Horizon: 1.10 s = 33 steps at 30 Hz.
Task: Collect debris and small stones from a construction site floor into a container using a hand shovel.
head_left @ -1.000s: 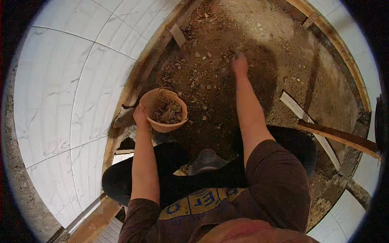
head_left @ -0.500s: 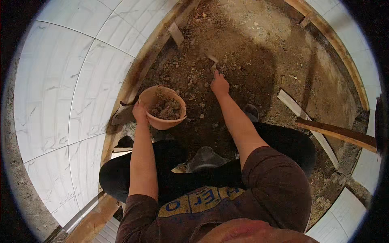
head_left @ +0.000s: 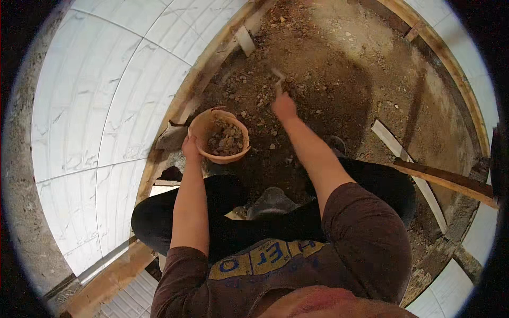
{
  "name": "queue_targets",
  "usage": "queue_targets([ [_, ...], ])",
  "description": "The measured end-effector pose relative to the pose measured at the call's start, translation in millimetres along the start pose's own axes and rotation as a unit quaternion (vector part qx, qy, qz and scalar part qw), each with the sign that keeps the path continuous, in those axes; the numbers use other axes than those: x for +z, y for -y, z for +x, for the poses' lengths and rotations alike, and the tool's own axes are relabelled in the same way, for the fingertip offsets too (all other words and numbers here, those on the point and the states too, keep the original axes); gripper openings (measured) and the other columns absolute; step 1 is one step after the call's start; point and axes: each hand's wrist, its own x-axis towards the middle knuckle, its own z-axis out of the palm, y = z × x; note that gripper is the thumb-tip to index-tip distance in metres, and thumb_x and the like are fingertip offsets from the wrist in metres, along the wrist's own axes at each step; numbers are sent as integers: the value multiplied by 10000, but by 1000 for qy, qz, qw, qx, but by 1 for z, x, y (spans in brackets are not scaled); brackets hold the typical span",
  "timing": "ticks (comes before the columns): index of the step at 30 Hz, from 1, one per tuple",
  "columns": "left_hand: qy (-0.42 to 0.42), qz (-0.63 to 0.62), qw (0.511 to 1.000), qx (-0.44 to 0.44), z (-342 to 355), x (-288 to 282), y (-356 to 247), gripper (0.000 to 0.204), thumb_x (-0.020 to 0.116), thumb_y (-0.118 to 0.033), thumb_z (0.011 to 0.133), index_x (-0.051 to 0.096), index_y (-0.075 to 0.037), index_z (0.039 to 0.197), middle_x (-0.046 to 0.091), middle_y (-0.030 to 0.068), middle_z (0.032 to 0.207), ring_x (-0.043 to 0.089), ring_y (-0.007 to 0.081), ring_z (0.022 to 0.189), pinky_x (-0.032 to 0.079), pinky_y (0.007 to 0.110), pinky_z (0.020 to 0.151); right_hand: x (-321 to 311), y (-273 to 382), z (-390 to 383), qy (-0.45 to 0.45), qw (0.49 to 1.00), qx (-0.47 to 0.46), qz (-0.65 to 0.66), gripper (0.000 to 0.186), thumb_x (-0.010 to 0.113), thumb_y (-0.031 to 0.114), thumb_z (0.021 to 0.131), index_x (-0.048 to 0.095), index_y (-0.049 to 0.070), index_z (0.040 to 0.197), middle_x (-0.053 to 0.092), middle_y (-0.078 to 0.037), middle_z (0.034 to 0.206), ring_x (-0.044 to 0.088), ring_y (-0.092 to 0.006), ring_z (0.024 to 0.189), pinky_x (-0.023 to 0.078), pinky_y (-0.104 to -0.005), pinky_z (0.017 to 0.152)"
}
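My left hand (head_left: 191,147) grips the left rim of a worn, tan bucket (head_left: 225,158), its mouth tipped slightly and its edge ragged. Stones and lumps of rubble (head_left: 227,139) lie inside it. Farther out and to the right, my right hand (head_left: 285,107) is closed round a small, thin tool that looks like a trowel (head_left: 279,79). The tool's blade is blurred and held low over the loose, stony soil (head_left: 318,87); whether it touches cannot be told.
Wooden boards (head_left: 204,66) edge the dirt strip, with white marbled tiles (head_left: 132,95) beyond on the left. A pale wood strip (head_left: 405,159) and a brown plank (head_left: 450,177) cross at right. Between my knees sits a grey, rounded object (head_left: 273,203).
My right hand and the trowel have shifted a little left over the soil. My left hand still holds the bucket. The whole view has swung slightly.
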Motion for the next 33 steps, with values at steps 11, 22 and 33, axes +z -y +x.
queue_targets([
  [11,87,169,942,-276,-15,-29,6,426,555,-271,912,482,6,1227,558,182,1121,615,366,1022,567,510,738,15,-5,-21,-28,987,-4,158,578,507,103,878,382,126,1441,628,-190,1035,621,-323,863,532,-450,734],
  [22,196,155,933,-259,-76,9,-67,126,491,-120,913,456,-16,975,490,108,853,603,263,714,534,393,534,41,-6,-64,18,999,38,-9,698,499,149,924,151,171,1528,605,-187,1095,623,-317,797,533,-428,617],
  [33,281,0,955,-99,-79,75,-143,127,495,-128,901,471,-29,976,510,102,903,595,257,748,567,411,649,62,-6,-60,152,961,-226,-49,642,525,109,854,339,138,1467,550,-187,1286,608,-340,1043,531,-447,830],
])
